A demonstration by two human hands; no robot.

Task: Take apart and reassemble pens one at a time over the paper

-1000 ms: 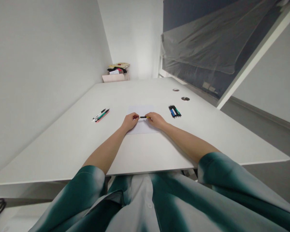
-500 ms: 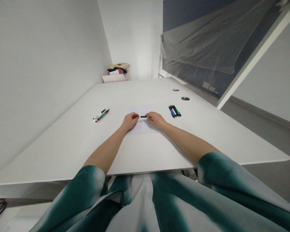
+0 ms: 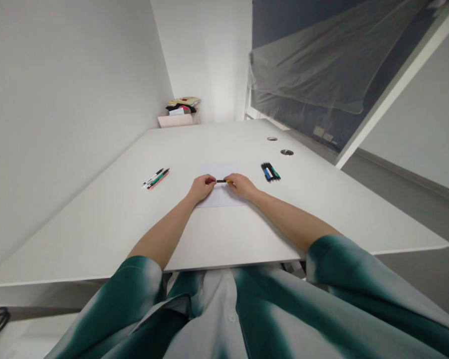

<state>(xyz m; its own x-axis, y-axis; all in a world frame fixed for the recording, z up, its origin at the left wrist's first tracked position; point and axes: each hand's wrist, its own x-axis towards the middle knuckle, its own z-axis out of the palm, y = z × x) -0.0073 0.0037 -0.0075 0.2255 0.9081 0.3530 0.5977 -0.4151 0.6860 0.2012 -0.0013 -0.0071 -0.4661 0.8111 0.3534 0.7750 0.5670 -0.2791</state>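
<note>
Black and yellow, the pen (image 3: 221,181) lies crosswise between both hands, above the paper (image 3: 220,199) at the middle of the tabletop (image 3: 213,234). The left hand (image 3: 203,188) has its fingers pinched on the left end; the right hand (image 3: 242,185) grips the yellow right end, thumb and forefinger together.

What has just changed is small: half a second ago a pale stretch showed beside the left fingertips, and now the dark barrel runs almost up to them, with a touch of yellow there. Both hands have barely moved. The work thus seems to centre on the left end, though whether a part slid, turned or was merely covered cannot be told.

Little else differs: the left pens (image 3: 159,178) lie loosely together, and the right pens (image 3: 270,172) sit side by side, both groups untouched.
</note>
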